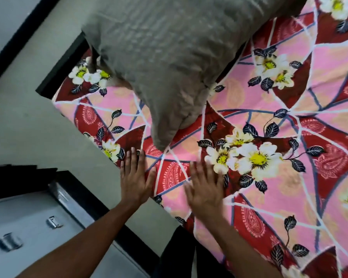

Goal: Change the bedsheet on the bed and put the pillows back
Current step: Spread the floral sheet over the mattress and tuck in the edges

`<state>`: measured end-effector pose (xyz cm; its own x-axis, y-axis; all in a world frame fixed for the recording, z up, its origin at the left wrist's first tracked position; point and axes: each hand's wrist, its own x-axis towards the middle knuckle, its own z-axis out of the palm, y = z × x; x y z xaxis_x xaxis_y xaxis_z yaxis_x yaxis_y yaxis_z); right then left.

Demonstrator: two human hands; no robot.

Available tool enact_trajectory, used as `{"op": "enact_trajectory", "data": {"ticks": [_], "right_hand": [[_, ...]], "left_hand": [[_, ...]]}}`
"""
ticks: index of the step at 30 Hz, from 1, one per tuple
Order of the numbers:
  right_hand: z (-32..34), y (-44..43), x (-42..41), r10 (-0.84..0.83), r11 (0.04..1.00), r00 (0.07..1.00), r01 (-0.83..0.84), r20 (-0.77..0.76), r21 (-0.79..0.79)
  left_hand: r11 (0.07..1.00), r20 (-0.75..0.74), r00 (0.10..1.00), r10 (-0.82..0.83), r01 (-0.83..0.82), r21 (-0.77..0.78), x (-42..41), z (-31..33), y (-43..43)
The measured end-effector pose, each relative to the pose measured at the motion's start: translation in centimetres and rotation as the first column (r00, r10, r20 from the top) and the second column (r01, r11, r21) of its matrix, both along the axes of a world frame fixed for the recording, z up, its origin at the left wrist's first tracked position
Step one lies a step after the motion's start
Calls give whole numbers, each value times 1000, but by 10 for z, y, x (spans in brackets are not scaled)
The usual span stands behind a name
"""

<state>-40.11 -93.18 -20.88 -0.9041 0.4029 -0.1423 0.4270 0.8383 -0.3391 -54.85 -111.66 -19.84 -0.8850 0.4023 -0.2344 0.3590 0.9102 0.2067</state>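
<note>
Flat, both hands: left (134,178), right (205,187), palms pressing bedsheet (269,121).

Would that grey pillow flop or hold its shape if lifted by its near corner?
Probably sag: the grey pillow looks plump and soft, its corner creased where it meets the floral bedsheet. Likely light for its bulk, and unlikely to slide on cloth.

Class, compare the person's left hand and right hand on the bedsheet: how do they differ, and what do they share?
The left hand lies at the edge of the bedsheet; the right hand lies further in, beside a white flower. The left hand looks sharp; the right hand is blurred. Both lie flat, palm down, fingers straight.
</note>
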Motion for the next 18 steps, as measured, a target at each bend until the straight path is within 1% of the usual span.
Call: {"op": "enact_trajectory", "data": {"ticks": [2, 3, 5, 7, 9, 11, 13, 15, 16, 18], "right_hand": [[1, -44, 8, 177, 983, 984, -177, -2, -53], [3, -59, 10, 232, 970, 972, -233, -17, -72], [7, -70, 4, 256, 957, 965, -262, -59, -127], [12, -64, -14, 238, 956, 968, -249, -84, -158], [15, -54, -42, 163, 968, 981, -180, -106, -178], [16, -52, -68, 110, 974, 992, -121, -65, -193], [12, -66, -88, 211, 965, 977, -213, -26, -153], [5, -86, -110, 325, 940, 945, -326, -30, -103], [5, -95, -119, 338, 936, 940, -341, -48, -92], [6, -112, -149, 321, 943, 945, -325, -67, -75]], "left_hand": [[995, -23, 996, 81, -80, 53, -1, 5, 2], [991, -32, 994, 106, -103, 88, -3, 9, 5], [984, -35, 995, 89, -82, 158, -11, 18, 13], [983, -50, 998, 27, -18, 183, -26, 20, 20], [987, -78, 996, -50, 61, 145, -51, 16, 27], [985, -68, 987, -146, 152, 85, -77, 7, 30], [972, -46, 972, -228, 230, 36, -102, -2, 21], [956, -62, 954, -294, 294, -7, -132, -12, 4], [957, -74, 955, -288, 287, -31, -147, -15, -9], [985, -100, 980, -170, 165, -59, -192, -16, -35]]}}
